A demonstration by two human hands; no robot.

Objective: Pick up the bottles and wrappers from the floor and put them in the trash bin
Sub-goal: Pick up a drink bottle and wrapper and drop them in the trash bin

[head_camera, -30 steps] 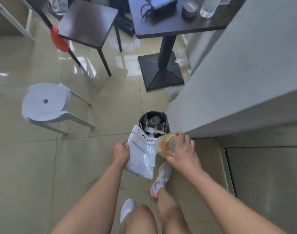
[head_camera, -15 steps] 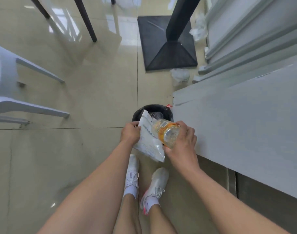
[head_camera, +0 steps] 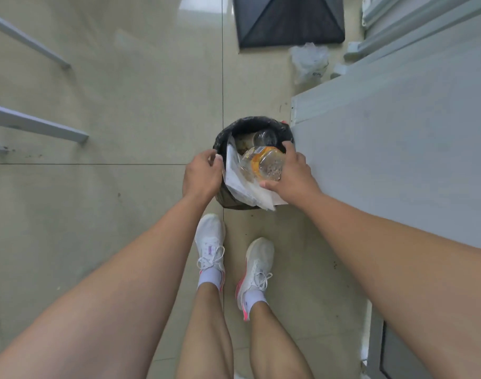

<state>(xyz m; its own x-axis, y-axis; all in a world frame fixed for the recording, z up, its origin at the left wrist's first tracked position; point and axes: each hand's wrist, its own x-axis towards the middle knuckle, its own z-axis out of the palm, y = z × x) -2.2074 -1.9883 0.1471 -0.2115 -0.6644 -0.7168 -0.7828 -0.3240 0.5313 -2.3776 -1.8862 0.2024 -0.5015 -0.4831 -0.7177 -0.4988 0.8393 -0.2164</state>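
The right hand (head_camera: 294, 176) grips a clear bottle (head_camera: 266, 165) with an orange label, fingers (head_camera: 289, 149) over its far side and thumb under the near end. The bottle lies on its side just above the mouth of the trash bin (head_camera: 247, 124), which has a black liner and stands on the floor (head_camera: 124, 77) against a grey panel (head_camera: 397, 146). A white wrapper (head_camera: 239, 187) leans over the bin's near rim, under the bottle. The left hand (head_camera: 202, 176) sits at the wrapper's left edge with fingers loosely curled and the thumb tip against it; I cannot tell whether it pinches the wrapper. Another clear bottle (head_camera: 265, 138) lies inside the bin. Further off, a crumpled plastic bag (head_camera: 309, 61) lies beside the panel.
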